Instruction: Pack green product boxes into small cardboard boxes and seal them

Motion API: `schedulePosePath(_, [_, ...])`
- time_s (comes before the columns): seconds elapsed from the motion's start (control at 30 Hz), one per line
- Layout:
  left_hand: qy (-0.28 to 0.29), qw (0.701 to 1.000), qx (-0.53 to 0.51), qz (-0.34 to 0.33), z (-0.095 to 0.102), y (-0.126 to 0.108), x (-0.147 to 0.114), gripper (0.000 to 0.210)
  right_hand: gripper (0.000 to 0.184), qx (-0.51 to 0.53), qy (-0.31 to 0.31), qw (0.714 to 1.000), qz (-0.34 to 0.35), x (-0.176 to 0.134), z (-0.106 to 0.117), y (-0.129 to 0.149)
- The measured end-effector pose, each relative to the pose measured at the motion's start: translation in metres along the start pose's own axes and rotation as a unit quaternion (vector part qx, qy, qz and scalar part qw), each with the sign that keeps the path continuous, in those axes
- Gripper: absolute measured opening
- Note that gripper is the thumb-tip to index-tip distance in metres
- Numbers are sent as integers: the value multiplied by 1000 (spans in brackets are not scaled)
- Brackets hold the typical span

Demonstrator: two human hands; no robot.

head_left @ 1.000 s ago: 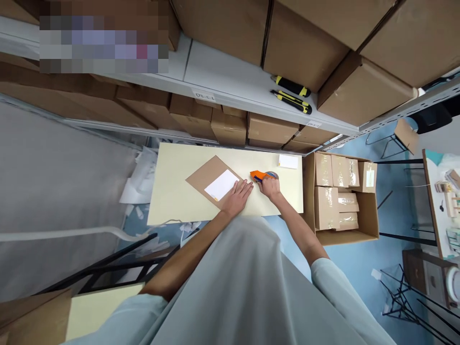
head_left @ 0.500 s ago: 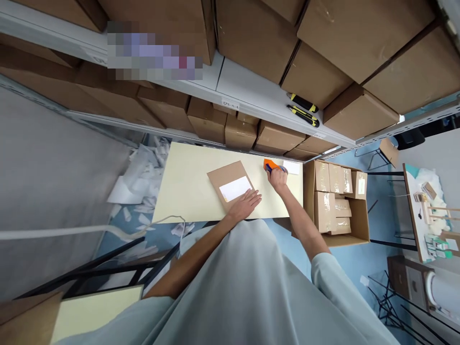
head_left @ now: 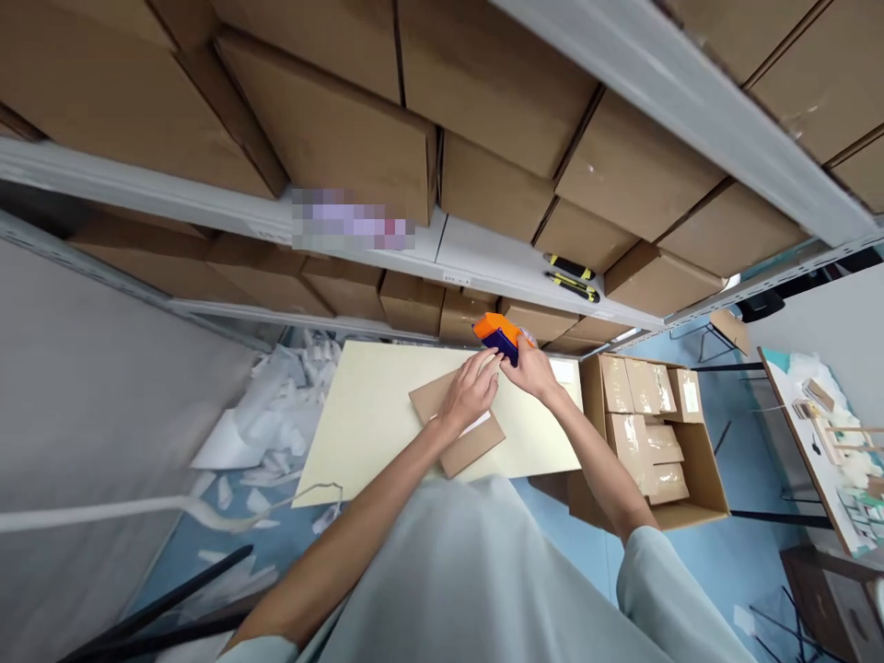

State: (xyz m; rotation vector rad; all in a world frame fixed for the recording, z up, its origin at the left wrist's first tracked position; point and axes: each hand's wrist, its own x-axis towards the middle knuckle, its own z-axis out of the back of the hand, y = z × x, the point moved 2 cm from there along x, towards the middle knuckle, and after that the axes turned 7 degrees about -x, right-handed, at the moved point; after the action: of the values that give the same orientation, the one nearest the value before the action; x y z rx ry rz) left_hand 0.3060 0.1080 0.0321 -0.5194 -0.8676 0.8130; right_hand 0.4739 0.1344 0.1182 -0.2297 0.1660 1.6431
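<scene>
My right hand [head_left: 531, 368] is wrapped round an orange and dark blue tape dispenser [head_left: 498, 333], holding it raised above the cream table [head_left: 366, 396]. Close against the dispenser's lower front edge is my left hand [head_left: 470, 391], its fingers bent and drawn together; whatever they pinch is too small to make out. Under my left hand lies a flat brown cardboard box [head_left: 476, 447] with a white label [head_left: 478, 422], largely covered by the hand and wrist.
Shelves of cardboard boxes [head_left: 497, 175] overhang the table's back, with utility knives [head_left: 573, 285] on one shelf. A large open carton [head_left: 704, 460] of taped boxes stands right. White paper scraps [head_left: 276, 396] heap on the left. A white card [head_left: 563, 371] lies behind my right hand.
The tape dispenser has been lifted from the table's back right and moved left with my right hand. My left hand has risen off the box's label to the dispenser. The view has tilted up.
</scene>
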Motion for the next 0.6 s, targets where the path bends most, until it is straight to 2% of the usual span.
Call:
schedulePosePath(0.13, [-53,998,-11,-21,27,-12,55,56,35,31,-82,994,69,28,48,-9])
schedulePosePath(0.27, [-90,996,-19,-9,35,-12,106,59,22,51,-158,977,134,72,83,-21])
schedulePosePath(0.37, [-83,996,-14,19,33,-1,144,61,25,34,-151,981,119,110,101,-26])
schedulePosePath(0.47, [-46,997,-4,54,27,11,172,65,33,14,-125,989,79,140,111,-26])
schedulePosePath(0.53, [-19,998,1,66,23,15,179,67,39,10,-110,992,64,154,113,-26])
schedulePosePath(0.6, [-5,998,2,66,20,16,174,67,43,7,-99,993,59,164,113,-26])
